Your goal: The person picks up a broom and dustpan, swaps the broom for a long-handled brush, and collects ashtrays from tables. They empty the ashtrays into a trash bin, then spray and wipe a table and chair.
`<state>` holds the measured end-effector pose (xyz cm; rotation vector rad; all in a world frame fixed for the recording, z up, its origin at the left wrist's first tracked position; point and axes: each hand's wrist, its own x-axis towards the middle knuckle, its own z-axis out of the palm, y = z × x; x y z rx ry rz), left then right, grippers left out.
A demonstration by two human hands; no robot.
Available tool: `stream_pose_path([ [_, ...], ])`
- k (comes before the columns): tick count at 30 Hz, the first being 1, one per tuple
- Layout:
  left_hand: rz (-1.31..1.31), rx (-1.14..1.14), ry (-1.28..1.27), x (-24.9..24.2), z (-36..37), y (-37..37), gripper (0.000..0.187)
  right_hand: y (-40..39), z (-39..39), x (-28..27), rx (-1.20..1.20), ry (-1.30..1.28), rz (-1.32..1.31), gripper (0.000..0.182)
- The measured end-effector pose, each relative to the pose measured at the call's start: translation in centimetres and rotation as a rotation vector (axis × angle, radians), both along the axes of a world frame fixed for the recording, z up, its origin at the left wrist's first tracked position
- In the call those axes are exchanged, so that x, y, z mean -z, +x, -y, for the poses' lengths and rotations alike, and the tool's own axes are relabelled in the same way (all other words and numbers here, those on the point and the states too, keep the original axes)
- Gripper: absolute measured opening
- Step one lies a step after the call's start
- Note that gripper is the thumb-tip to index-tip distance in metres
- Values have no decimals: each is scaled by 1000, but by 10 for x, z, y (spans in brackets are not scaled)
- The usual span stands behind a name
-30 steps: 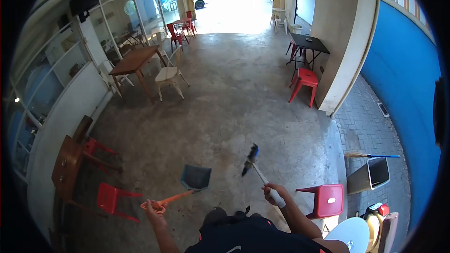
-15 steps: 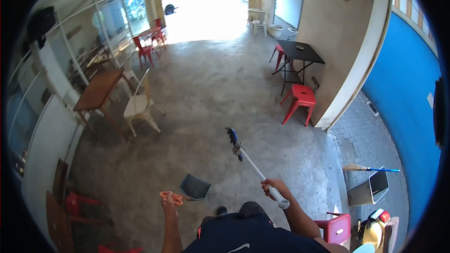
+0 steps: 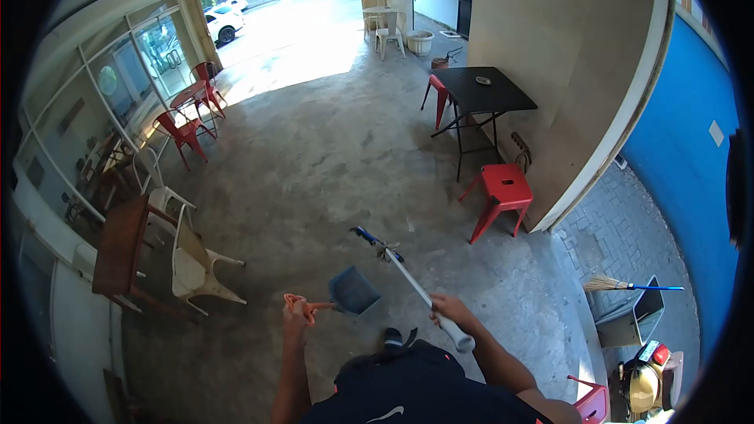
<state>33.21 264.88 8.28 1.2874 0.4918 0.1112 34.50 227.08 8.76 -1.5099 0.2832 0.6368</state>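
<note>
My left hand (image 3: pixel 295 317) is closed round the orange looped handle of a dustpan (image 3: pixel 355 292). Its dark blue-grey pan sticks out to the right, low over the concrete floor. Wrapped round a light grey handle, my right hand (image 3: pixel 452 312) holds a broom (image 3: pixel 410 278) that slants forward and left. The broom's narrow blue and black head (image 3: pixel 366 235) lies beyond the dustpan, with a greyish clump where handle and head meet. My shoe (image 3: pixel 393 338) shows just below the pan.
A black folding table (image 3: pixel 491 94) and a red stool (image 3: pixel 506 186) stand by the right wall. On the left are a wooden table (image 3: pixel 119 247) and a cream metal chair (image 3: pixel 196 267). A grey bin (image 3: pixel 624 322), another broom (image 3: pixel 620 286) and a scooter (image 3: pixel 646 385) are outside at right.
My view has turned right and moved forward, with the black table and red stool now larger. The dustpan has swung to the right, nearer the broom. Both hands keep their hold.
</note>
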Motion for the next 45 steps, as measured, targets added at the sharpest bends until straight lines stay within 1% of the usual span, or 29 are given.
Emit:
stream_pose_path([
  [1,15,8,-15,-7,2,34,16,38,-5,-17,29,125,51,28],
  [3,22,24,-47,-9,13,98,17,117,-6,-27,-27,148,-18,25],
  [6,31,58,-56,-5,19,206,18,250,14,-5,-92,472,-43,29],
  [9,76,148,-19,3,34,308,16,377,19,-18,-77,558,139,33],
  [11,102,268,45,14,37,387,14,455,5,-44,61,595,143,30],
  [12,99,358,142,23,30,434,12,492,-3,-54,142,617,140,29],
  [14,78,547,309,38,29,528,7,579,-11,-47,154,348,270,28],
  [15,25,588,336,28,40,562,9,611,-6,-40,154,202,310,28],
  [16,-9,634,378,8,51,613,12,647,4,-40,97,20,394,26],
  [18,87,799,770,-2,70,710,17,702,24,-40,-19,-333,540,24],
  [20,329,878,1212,-11,97,800,18,741,49,-35,-32,-559,748,28],
  [21,314,929,1241,-22,115,839,14,761,62,-34,-53,-678,857,32],
  [22,297,974,1267,-32,136,874,10,778,75,-30,-8,-658,853,33],
  [24,299,1020,1318,-37,175,943,11,813,102,-24,61,-620,852,35],
  [25,316,1024,1420,-39,196,975,8,836,115,-26,77,-619,842,36],
  [26,326,1033,1524,-38,218,1003,9,854,126,-27,94,-613,826,36],
  [27,334,1042,1631,-33,240,1023,13,872,140,-25,113,-606,811,36],
  [28,290,1080,1685,-22,262,1042,13,888,151,-20,131,-622,832,36],
  [30,205,1144,1793,2,312,1090,19,922,174,-15,170,-654,889,37],
  [32,223,1125,1964,36,358,1122,24,944,192,-3,218,-628,849,38],
  [34,180,1222,2019,55,401,1154,24,977,217,15,252,-619,799,39],
  [35,152,1293,2030,70,420,1161,24,990,230,35,263,-619,759,40],
  [37,183,1316,2022,98,456,1175,27,1004,251,74,306,-598,640,41],
  [38,208,1322,2022,109,472,1187,28,1023,263,89,340,-578,583,42],
  [41,209,1416,2005,135,513,1208,30,1058,289,133,441,-521,418,41],
  [42,253,1465,1984,142,523,1214,31,1069,296,148,474,-503,373,40],
  [44,337,1544,1933,156,539,1223,31,1088,312,176,468,-402,200,40],
  [45,403,1512,1936,160,548,1228,32,1100,319,189,464,-348,117,40],
])
